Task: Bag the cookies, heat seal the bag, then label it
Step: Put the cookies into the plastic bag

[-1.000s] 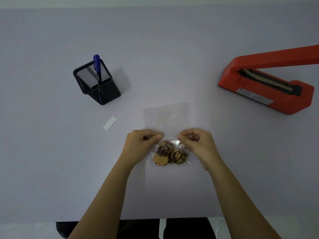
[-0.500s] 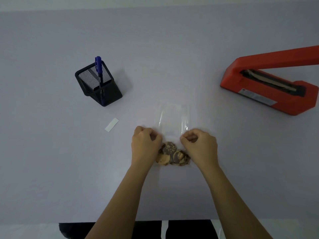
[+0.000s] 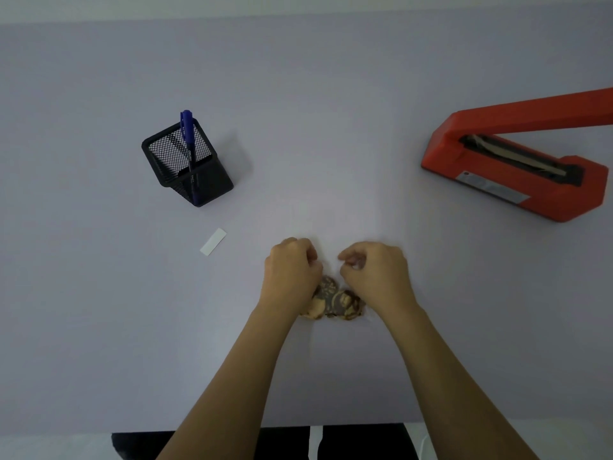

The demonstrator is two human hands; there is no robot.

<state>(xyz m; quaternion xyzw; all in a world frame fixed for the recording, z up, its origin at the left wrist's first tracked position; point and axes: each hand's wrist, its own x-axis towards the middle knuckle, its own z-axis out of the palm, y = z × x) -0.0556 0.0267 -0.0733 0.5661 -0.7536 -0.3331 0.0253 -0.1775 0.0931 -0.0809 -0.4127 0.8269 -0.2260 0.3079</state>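
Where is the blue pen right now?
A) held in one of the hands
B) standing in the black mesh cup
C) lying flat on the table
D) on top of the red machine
B: the blue pen stands upright inside the black mesh pen holder, with its cap poking out above the rim.

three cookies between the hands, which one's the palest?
The near-left cookie, beside the left hand: mostly plain tan. The far cookie and the right cookie both show dark chocolate.
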